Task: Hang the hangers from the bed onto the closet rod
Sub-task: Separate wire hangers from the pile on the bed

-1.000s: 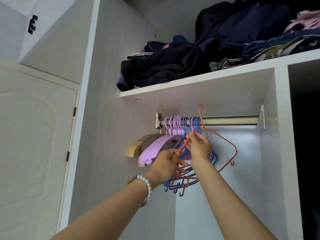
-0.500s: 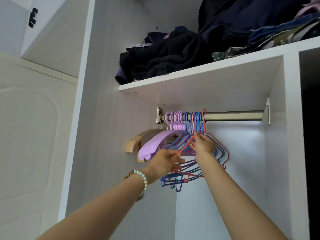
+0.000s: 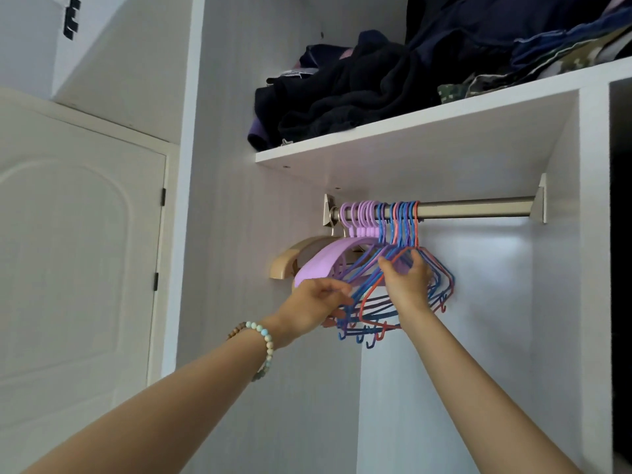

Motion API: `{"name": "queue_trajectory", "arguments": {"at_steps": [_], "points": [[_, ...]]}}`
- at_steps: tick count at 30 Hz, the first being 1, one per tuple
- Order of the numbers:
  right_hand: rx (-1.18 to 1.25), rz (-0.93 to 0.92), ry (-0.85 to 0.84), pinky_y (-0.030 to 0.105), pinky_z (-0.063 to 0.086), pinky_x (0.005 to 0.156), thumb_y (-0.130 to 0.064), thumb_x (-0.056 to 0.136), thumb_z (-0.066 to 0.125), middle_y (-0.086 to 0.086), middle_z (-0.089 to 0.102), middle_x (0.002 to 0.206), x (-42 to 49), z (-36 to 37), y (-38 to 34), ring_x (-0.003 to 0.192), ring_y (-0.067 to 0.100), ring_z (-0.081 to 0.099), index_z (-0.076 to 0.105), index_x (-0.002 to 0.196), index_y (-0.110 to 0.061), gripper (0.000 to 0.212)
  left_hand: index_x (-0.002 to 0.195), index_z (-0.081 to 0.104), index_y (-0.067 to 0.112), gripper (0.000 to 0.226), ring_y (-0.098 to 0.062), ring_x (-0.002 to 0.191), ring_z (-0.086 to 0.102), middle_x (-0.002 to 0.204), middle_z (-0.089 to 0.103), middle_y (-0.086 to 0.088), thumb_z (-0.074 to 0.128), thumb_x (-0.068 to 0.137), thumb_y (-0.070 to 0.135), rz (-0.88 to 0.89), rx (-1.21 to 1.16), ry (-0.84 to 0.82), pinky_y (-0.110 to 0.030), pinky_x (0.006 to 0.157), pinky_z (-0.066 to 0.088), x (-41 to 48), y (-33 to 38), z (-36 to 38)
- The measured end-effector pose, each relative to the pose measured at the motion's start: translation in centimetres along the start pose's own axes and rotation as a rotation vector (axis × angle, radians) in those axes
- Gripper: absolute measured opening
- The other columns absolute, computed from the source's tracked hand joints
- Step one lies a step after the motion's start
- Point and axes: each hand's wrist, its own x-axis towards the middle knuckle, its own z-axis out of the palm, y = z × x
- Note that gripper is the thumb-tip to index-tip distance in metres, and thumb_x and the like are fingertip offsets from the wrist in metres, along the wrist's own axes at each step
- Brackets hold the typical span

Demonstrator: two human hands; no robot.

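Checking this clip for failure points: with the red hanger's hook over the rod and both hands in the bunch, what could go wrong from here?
The right hand grips the thin red wire hanger; pulling away could lift its hook off the silver metal rod.
The left hand holds the crowded blue wire hangers; their small lower hooks may snag.

Obs.: closet rod (image 3: 478, 211) brushed metal, dull satin sheen; thin hangers (image 3: 376, 307) smooth coloured coating, slight gloss; broad purple hanger (image 3: 325, 265) smooth matt plastic; tan hanger (image 3: 290, 261) smooth, wood-like; shelf (image 3: 427, 155) white laminate, faint grain; clothes (image 3: 359, 97) dark fuzzy cloth.
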Motion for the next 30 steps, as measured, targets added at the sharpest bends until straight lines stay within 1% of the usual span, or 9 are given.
{"name": "queue_trajectory", "arguments": {"at_steps": [3, 8, 12, 15, 20, 23, 25, 27, 30], "points": [[-0.078, -0.085, -0.034, 0.042, 0.036, 0.108, -0.029, 0.090, 0.059, 0.007, 0.018, 0.153, -2.8, 1.0, -2.3, 0.140, 0.026, 0.025, 0.031, 0.145, -0.017, 0.063, 0.102, 0.058, 0.017, 0.012, -0.009, 0.072, 0.060, 0.091, 0.066, 0.003, 0.048, 0.096, 0.018, 0.045, -0.007, 0.082, -0.018, 0.063, 0.048, -2.2, 0.4, -3.4], [-0.082, -0.233, -0.109, 0.036, 0.018, 0.117, -0.025, 0.089, 0.061, 0.009, 0.021, 0.153, -8.5, 6.6, -6.6, 0.143, 0.022, 0.019, 0.036, 0.142, -0.011, 0.060, 0.111, 0.059, 0.018, 0.020, -0.012, 0.081, 0.063, 0.099, 0.068, 0.003, 0.046, 0.097, 0.023, 0.100, 0.025, 0.240, -0.022, 0.071, 0.052, -7.7, 0.5, -11.2], [-0.034, -0.264, -0.264, 0.024, 0.012, 0.115, -0.025, 0.090, 0.060, 0.009, 0.021, 0.152, -15.0, 13.3, -8.9, 0.143, 0.018, 0.018, 0.035, 0.142, -0.010, 0.059, 0.116, 0.059, 0.020, 0.023, -0.012, 0.087, 0.065, 0.106, 0.067, 0.001, 0.049, 0.096, 0.025, 0.085, 0.105, 0.382, -0.027, 0.079, 0.053, -13.8, 0.0, -18.9], [0.037, -0.199, -0.454, 0.018, 0.014, 0.109, -0.032, 0.093, 0.054, -0.002, 0.012, 0.156, -21.0, 18.7, -10.3, 0.144, 0.010, 0.013, 0.028, 0.146, -0.019, 0.060, 0.115, 0.057, 0.021, 0.022, -0.017, 0.093, 0.064, 0.109, 0.065, -0.003, 0.048, 0.095, 0.026, 0.028, 0.199, 0.479, -0.033, 0.084, 0.052, -19.4, -1.3, -25.5], [0.109, -0.113, -0.698, 0.034, 0.018, 0.118, -0.041, 0.093, 0.051, -0.010, 0.010, 0.156, -32.8, 28.0, -13.0, 0.144, 0.008, 0.013, 0.024, 0.147, -0.026, 0.062, 0.130, 0.051, 0.021, 0.042, -0.014, 0.110, 0.056, 0.121, 0.059, 0.003, 0.048, 0.093, 0.041, -0.161, 0.363, 0.639, -0.027, 0.087, 0.043, -31.1, -5.0, -37.1], [0.118, -0.123, -0.824, 0.029, 0.014, 0.117, -0.040, 0.093, 0.052, -0.007, 0.010, 0.157, -40.8, 33.6, -13.9, 0.144, 0.008, 0.012, 0.025, 0.146, -0.024, 0.062, 0.140, 0.039, 0.022, 0.059, -0.013, 0.123, 0.046, 0.137, 0.048, 0.001, 0.047, 0.089, 0.051, -0.331, 0.453, 0.718, -0.024, 0.093, 0.036, -39.5, -7.2, -42.9], [0.100, -0.120, -0.941, 0.026, 0.014, 0.114, -0.042, 0.092, 0.052, -0.008, 0.008, 0.157, -46.7, 37.0, -14.1, 0.145, 0.009, 0.011, 0.023, 0.147, -0.026, 0.064, 0.145, 0.030, 0.021, 0.069, -0.018, 0.136, 0.035, 0.148, 0.036, -0.001, 0.044, 0.088, 0.057, -0.458, 0.535, 0.753, -0.031, 0.107, 0.030, -45.8, -8.9, -46.3], [0.070, -0.119, -1.066, 0.028, 0.014, 0.113, -0.045, 0.091, 0.052, -0.009, 0.005, 0.157, -52.8, 39.9, -14.0, 0.145, 0.010, 0.008, 0.021, 0.147, -0.028, 0.067, 0.147, 0.024, 0.020, 0.075, -0.018, 0.141, 0.026, 0.153, 0.027, 0.000, 0.042, 0.087, 0.060, -0.565, 0.618, 0.781, -0.035, 0.114, 0.021, -52.5, -10.7, -49.1], [0.036, -0.147, -1.220, 0.031, 0.012, 0.116, -0.045, 0.090, 0.055, -0.007, 0.004, 0.158, -61.8, 43.5, -13.2, 0.146, 0.010, 0.005, 0.021, 0.147, -0.026, 0.069, 0.148, 0.021, 0.017, 0.081, -0.019, 0.142, 0.023, 0.154, 0.025, 0.000, 0.040, 0.085, 0.065, -0.731, 0.727, 0.841, -0.039, 0.117, 0.020, -62.2, -13.3, -52.2]]}}
